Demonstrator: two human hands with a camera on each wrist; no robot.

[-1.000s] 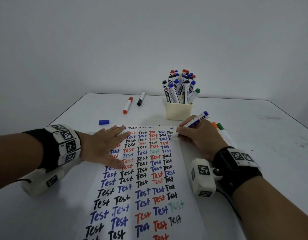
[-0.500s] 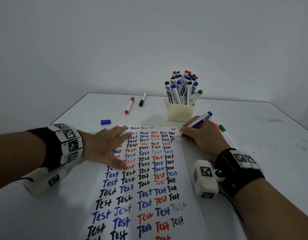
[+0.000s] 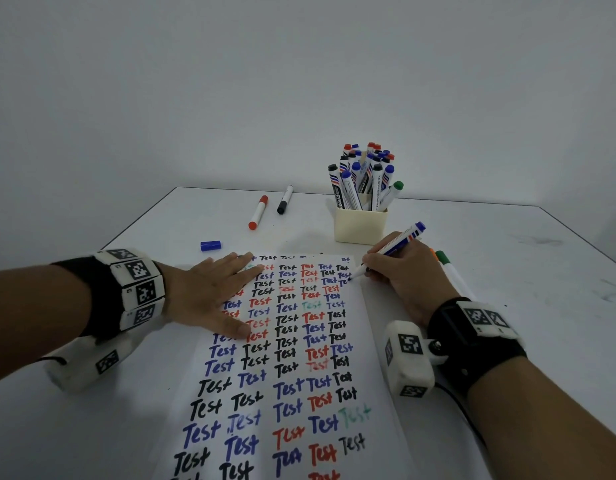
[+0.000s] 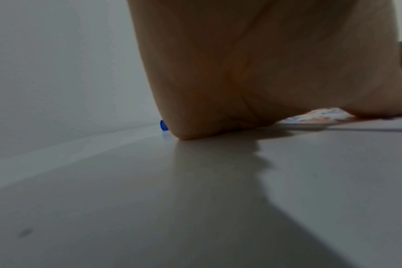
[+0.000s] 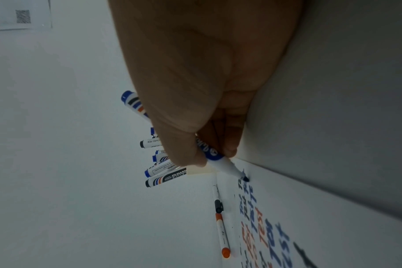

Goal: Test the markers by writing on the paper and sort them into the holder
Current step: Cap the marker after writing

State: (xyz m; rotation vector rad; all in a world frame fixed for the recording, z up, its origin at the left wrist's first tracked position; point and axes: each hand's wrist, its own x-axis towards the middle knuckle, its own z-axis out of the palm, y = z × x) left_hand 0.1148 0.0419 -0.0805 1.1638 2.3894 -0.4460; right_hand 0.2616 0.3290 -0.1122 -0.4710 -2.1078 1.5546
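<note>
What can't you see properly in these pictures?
- Head view: the left hand covers several words on the paper; the bottom edge cuts off its lowest rows.
- Left wrist view: the palm hides most of the blue cap.
- Right wrist view: the right hand hides most of the holder.
- Marker labels in the holder: too small.

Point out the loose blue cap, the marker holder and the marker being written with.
blue cap [image 3: 210,245], head view, middle of its side.
marker holder [image 3: 360,226], head view, front wall.
blue marker [image 3: 400,242], head view, barrel above the right hand.
</note>
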